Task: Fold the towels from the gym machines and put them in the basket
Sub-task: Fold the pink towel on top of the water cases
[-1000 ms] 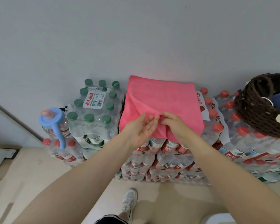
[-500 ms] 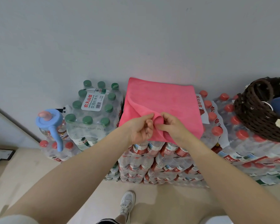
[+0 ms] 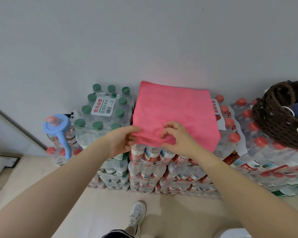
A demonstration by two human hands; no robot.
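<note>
A pink towel (image 3: 174, 109) lies folded flat on top of stacked packs of water bottles against the grey wall. My left hand (image 3: 122, 140) pinches the towel's near left corner. My right hand (image 3: 176, 138), with a ring on one finger, pinches a bunch of cloth at the near edge just right of it. A dark brown woven basket (image 3: 272, 121) sits on the bottle packs at the far right, with something blue inside it.
Shrink-wrapped bottle packs with green caps (image 3: 103, 114) stand left of the towel, red-capped packs (image 3: 234, 134) to the right. A blue-lidded jug (image 3: 58, 129) stands further left. The beige floor and my white shoe (image 3: 138, 213) are below.
The towel's near left flap, raised before, now lies flat. My left hand has moved left to the corner, and both hands sit lower along the near edge.
</note>
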